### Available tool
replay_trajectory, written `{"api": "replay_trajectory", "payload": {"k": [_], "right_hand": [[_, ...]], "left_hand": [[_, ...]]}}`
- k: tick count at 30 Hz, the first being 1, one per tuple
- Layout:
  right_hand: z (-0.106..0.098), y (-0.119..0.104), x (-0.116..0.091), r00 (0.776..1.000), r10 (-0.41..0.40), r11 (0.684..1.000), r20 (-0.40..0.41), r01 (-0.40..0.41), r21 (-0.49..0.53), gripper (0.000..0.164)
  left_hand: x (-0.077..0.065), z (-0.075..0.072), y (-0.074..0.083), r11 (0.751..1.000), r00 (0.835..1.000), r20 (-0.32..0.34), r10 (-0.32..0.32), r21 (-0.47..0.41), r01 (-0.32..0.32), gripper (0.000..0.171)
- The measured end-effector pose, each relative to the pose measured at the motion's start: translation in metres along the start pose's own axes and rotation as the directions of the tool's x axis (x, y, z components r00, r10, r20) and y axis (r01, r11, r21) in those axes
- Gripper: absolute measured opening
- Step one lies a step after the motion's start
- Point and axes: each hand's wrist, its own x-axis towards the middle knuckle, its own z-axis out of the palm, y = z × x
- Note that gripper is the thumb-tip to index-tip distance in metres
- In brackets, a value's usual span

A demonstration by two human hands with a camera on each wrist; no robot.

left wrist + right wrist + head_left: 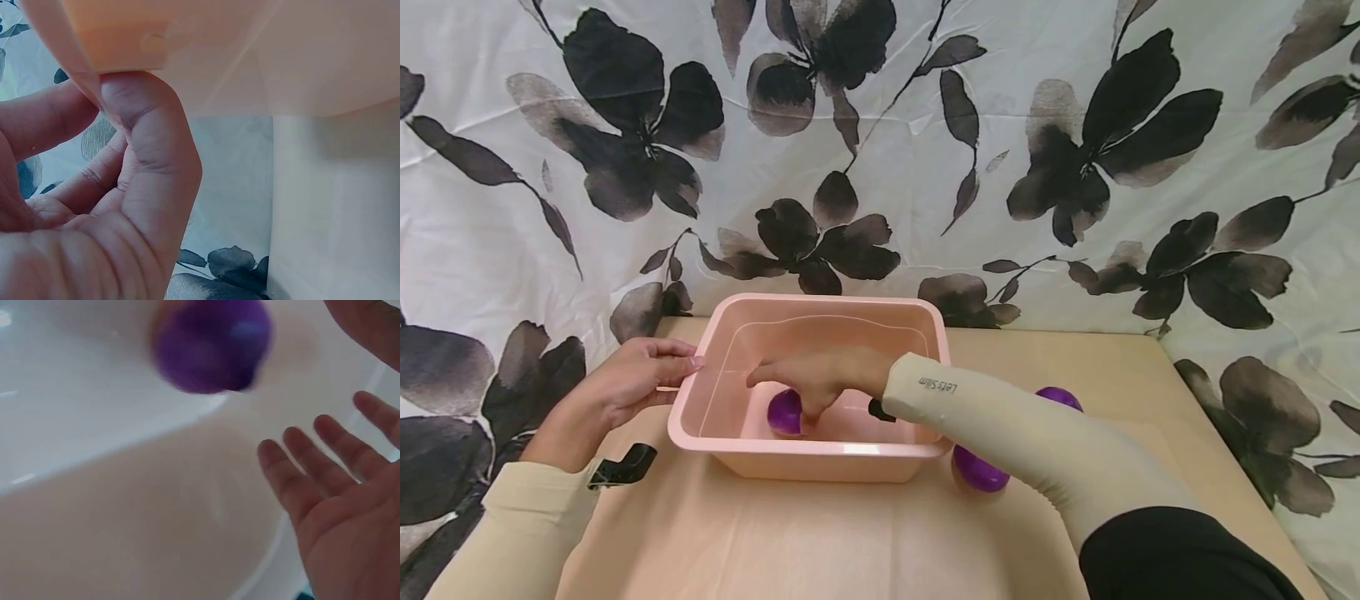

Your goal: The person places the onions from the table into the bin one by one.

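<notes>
A pink plastic basin (880,447) stands on the table. My left hand (632,379) pinches its left rim between thumb and fingers; in the left wrist view the thumb (150,125) presses on the basin's wall (225,56). Inside the basin lies a shiny purple ball (783,413). My right hand (816,375) reaches into the basin over that ball, overlapping it in the head view. The right wrist view shows the fingers (294,481) spread and straight, with a gap between them and the purple ball (212,347).
Two more purple balls lie on the wooden table (820,542), right of the basin: one near (979,469), one farther back (1060,398), both partly covered by the right sleeve (1000,417). A white cloth with dark flowers (925,167) hangs behind the table.
</notes>
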Motion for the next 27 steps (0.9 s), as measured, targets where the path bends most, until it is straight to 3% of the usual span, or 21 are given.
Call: {"api": "replay_trajectory", "payload": {"k": [7, 14, 22, 27], "right_hand": [[-0.027, -0.009, -0.041, 0.989, 0.058, 0.996, -0.138, -0.067, -0.066, 0.091], [-0.032, 0.000, -0.109, 0.963, 0.141, 0.989, -0.229, -0.126, 0.079, 0.089], [-0.021, 0.023, -0.190, 0.898, 0.241, 0.970, -0.369, -0.216, 0.108, 0.082], [-0.006, 0.043, -0.233, 0.844, 0.307, 0.949, -0.440, -0.240, 0.203, 0.080]], "left_hand": [[-0.001, 0.001, 0.001, 1.000, 1.000, -0.004, 0.000, 0.014, 0.000, 0.026], [0.000, 0.000, 0.001, 1.000, 1.000, 0.007, -0.009, 0.011, 0.009, 0.020], [0.000, 0.003, 0.000, 1.000, 1.000, 0.029, -0.002, -0.021, 0.002, 0.007], [0.001, 0.003, 0.000, 1.000, 1.000, 0.031, 0.000, -0.005, 0.000, 0.008]]}}
